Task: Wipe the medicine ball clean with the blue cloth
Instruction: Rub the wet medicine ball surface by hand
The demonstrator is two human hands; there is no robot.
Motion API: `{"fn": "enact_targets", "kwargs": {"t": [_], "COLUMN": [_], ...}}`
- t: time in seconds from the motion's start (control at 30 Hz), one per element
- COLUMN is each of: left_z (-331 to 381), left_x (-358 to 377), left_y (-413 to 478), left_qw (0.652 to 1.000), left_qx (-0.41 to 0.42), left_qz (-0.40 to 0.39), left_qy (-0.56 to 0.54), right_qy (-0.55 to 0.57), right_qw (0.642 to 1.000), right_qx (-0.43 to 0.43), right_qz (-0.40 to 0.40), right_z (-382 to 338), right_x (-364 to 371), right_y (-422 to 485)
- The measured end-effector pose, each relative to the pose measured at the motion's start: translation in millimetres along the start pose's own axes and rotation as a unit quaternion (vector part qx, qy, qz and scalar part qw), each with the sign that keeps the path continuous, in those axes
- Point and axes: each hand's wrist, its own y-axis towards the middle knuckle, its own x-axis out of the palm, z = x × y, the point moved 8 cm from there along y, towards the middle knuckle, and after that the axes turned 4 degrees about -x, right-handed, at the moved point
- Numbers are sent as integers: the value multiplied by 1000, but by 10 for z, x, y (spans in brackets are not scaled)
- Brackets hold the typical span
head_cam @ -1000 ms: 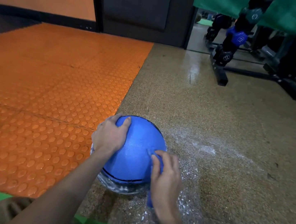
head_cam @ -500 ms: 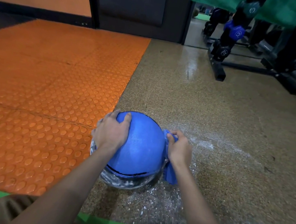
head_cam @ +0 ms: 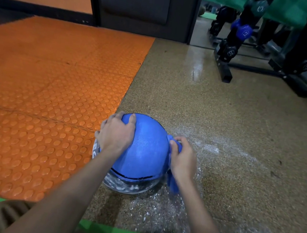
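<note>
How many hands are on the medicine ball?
2. The left hand grips the medicine ball, upper left; the right hand holds the blue cloth against its right side.

You have an orange studded mat (head_cam: 44,92) on your left, a speckled brown floor (head_cam: 225,126) on your right, a dark door (head_cam: 144,3) ahead and a dumbbell rack (head_cam: 222,66) far right.

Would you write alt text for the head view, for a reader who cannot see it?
A person's left hand steadies a blue medicine ball on the floor while the right hand holds a blue cloth against its side.
</note>
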Motion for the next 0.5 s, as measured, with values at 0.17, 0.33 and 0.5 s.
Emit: {"fn": "enact_targets", "kwargs": {"t": [0.17, 0.33, 0.5], "left_z": [-15, 28, 93], "left_x": [8, 41, 74], "left_y": [8, 27, -67], "left_qw": [1000, 999, 996], "left_qx": [8, 37, 77], "left_qz": [6, -1, 11], "left_qy": [7, 17, 34], "right_qy": [-3, 85, 15], "right_qw": [999, 990, 976], "right_qx": [-12, -5, -194], "right_qz": [46, 110, 99], "right_z": [-96, 91, -526], "right_x": [-50, -30, -118], "right_y": [-155, -886, -674]}}
